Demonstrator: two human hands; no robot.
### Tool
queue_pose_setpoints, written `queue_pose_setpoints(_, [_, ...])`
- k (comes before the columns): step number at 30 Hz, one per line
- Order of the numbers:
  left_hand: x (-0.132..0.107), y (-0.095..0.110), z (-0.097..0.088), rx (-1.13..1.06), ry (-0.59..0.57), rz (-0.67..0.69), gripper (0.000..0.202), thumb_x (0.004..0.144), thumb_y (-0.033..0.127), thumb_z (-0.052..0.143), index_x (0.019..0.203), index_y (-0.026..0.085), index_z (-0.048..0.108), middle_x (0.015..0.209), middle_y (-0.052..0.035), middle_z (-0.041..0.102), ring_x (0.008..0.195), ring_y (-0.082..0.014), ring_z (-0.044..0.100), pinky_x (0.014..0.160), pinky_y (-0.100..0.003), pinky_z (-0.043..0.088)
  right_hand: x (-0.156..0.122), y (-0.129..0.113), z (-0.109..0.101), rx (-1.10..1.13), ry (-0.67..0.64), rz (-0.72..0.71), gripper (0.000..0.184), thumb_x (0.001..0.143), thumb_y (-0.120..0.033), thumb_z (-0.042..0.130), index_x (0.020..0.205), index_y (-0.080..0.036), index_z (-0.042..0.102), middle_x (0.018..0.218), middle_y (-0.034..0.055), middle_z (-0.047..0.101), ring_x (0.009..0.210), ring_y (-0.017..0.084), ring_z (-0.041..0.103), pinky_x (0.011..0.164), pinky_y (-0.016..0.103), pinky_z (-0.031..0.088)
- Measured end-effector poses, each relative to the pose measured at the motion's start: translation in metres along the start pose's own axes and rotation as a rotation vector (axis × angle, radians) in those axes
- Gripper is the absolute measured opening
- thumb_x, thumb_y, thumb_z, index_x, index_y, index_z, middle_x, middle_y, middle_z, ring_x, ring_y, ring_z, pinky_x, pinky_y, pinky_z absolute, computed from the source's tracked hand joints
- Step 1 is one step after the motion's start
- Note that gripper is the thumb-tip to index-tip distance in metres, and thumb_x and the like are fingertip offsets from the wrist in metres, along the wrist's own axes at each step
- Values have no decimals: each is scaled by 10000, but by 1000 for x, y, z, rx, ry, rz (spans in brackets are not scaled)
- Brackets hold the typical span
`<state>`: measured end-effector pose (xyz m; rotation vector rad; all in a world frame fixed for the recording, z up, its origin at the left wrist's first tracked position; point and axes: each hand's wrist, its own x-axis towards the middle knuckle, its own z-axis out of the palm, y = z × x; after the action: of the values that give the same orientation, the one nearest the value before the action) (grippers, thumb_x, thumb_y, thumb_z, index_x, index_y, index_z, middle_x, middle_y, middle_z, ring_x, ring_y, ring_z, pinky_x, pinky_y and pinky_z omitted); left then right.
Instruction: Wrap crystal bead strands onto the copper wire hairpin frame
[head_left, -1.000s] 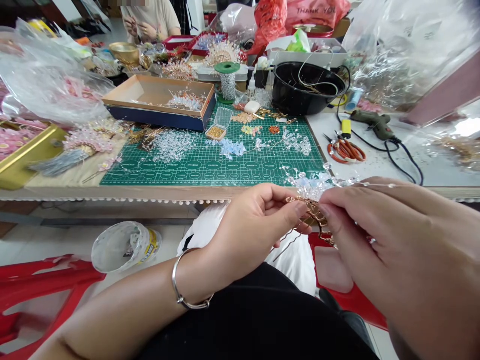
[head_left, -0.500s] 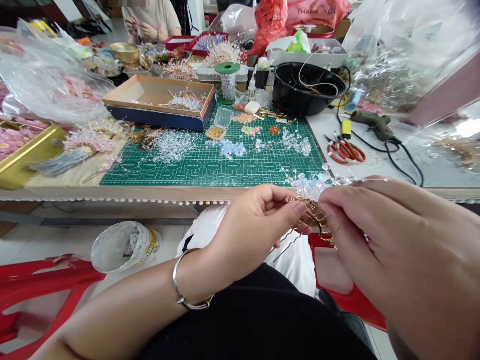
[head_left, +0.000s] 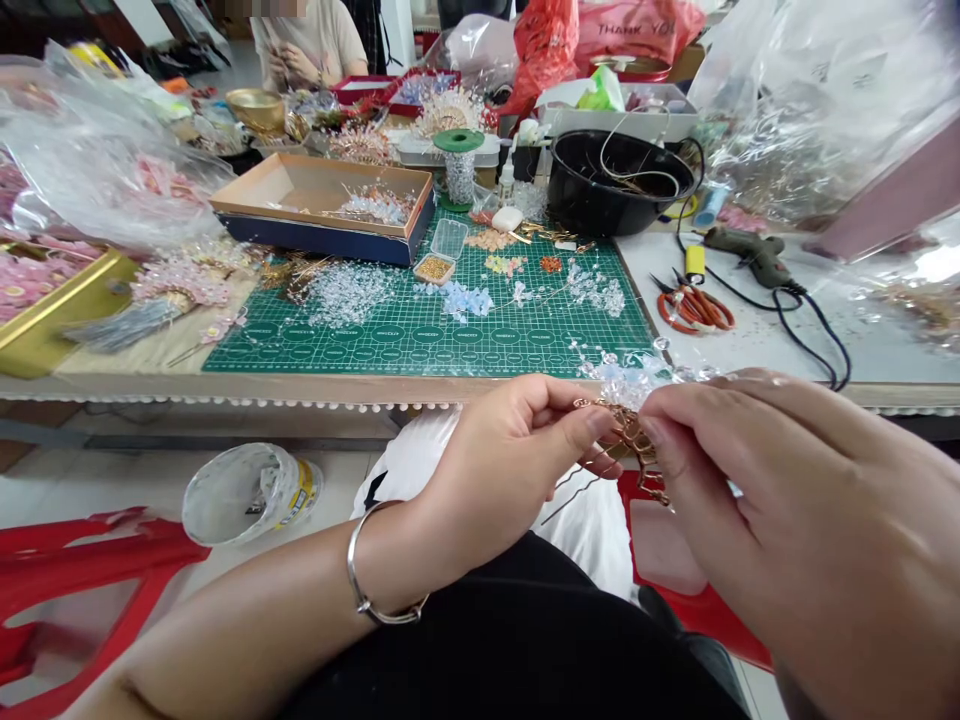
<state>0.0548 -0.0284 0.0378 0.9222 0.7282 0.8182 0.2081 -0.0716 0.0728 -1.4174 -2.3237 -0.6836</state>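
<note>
Left hand [head_left: 510, 450] comes in from the lower left, forearm across the lap, wrist bent slightly up, silver bangle [head_left: 367, 590] sitting on the wrist. Fingers are curled in; thumb and forefinger are pinched shut on a gold wire hairpin [head_left: 628, 428]. Right hand [head_left: 765, 500] comes in from the lower right, back of the hand to the camera, thumb and forefinger tip closed on the same hairpin from the other side. The two hands' fingertips almost meet. The hairpin is held in the air just in front of the table edge [head_left: 300, 388], above the lap. Its two thin prongs hang down and to the left below the left fingers, and a cluster of clear beads [head_left: 626, 372] stands out of its top. The right hand hides part of the wire, so I cannot tell how far it runs that way. On the table behind lies a green cutting mat [head_left: 420, 335] strewn with small heaps of beads. An open flat box [head_left: 322, 200] and a green-topped spool [head_left: 459, 165] stand at its far side, a black bowl [head_left: 622, 180] to the right. Orange-handled scissors [head_left: 694, 308] and a glue gun [head_left: 746, 248] lie right of the mat, well apart from the hands. A plastic tub [head_left: 251, 490] lies tipped on the floor by a red stool [head_left: 75, 580]. Another person [head_left: 307, 45] sits at the far end.
</note>
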Motion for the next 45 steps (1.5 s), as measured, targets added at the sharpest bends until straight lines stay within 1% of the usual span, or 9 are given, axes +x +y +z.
queue_pose_setpoints(12, [1, 2, 2, -49, -2, 10, 118, 849, 214, 650, 773, 144, 593, 688, 27, 642, 665, -83, 675, 476, -114, 426, -1, 3, 4, -15, -17, 18, 170, 898, -203, 473, 733, -220, 510, 830, 61, 599, 735, 202, 529, 625, 350, 401])
queue_pose_setpoints(16, [1, 1, 3, -51, 6, -3, 109, 854, 197, 641, 771, 142, 597, 681, 32, 641, 662, -76, 674, 485, -111, 433, 2, 2, 4, -72, -15, -64, 197, 901, -186, 444, 731, -188, 546, 662, 44, 523, 672, 220, 503, 620, 364, 402])
queue_pose_setpoints(23, [3, -1, 3, -55, 21, 10, 124, 836, 227, 670, 786, 139, 600, 693, 29, 646, 666, -76, 674, 449, -102, 409, -3, 3, 2, -92, -72, -119, 214, 869, -123, 428, 702, -189, 544, 690, 67, 551, 675, 248, 527, 599, 391, 399])
queue_pose_setpoints(27, [3, 0, 3, -43, 38, -5, 103, 850, 206, 650, 806, 137, 588, 739, 22, 657, 667, -78, 683, 438, -101, 402, -7, 1, 3, -5, -17, 20, 218, 914, -232, 458, 704, -214, 515, 787, 48, 605, 692, 196, 554, 594, 357, 397])
queue_pose_setpoints(30, [3, 0, 3, -38, 28, 0, 112, 852, 215, 649, 801, 137, 585, 738, 19, 656, 670, -78, 684, 432, -97, 397, -11, 0, 2, 53, -24, 162, 180, 921, -323, 475, 816, -216, 574, 850, 23, 627, 728, 156, 582, 641, 314, 433])
queue_pose_setpoints(32, [3, 0, 4, -36, 19, 7, 118, 852, 221, 650, 800, 138, 584, 738, 18, 656, 674, -77, 683, 429, -95, 395, -12, 1, 1, 89, -36, 196, 166, 914, -340, 481, 893, -222, 596, 851, 10, 626, 746, 150, 591, 663, 307, 443])
queue_pose_setpoints(34, [2, 0, 4, -33, 15, 10, 114, 851, 219, 651, 804, 140, 583, 743, 17, 657, 680, -79, 684, 435, -97, 401, -13, 2, 0, 88, -39, 171, 147, 911, -319, 478, 906, -227, 592, 847, 12, 621, 746, 155, 585, 666, 316, 442])
queue_pose_setpoints(39, [1, 0, 4, -22, 3, 11, 112, 850, 223, 649, 803, 143, 585, 752, 14, 660, 688, -90, 688, 481, -116, 443, -12, 5, -1, 19, -15, 37, 129, 895, -271, 494, 777, -231, 527, 865, 47, 626, 754, 201, 559, 660, 365, 427])
queue_pose_setpoints(45, [-1, 2, 5, 16, 34, 0, 111, 843, 237, 656, 807, 155, 590, 720, 20, 662, 694, -97, 686, 518, -138, 468, -8, 5, 2, -11, 46, 2, 116, 890, -224, 501, 803, -195, 573, 781, 53, 623, 727, 197, 562, 699, 349, 447])
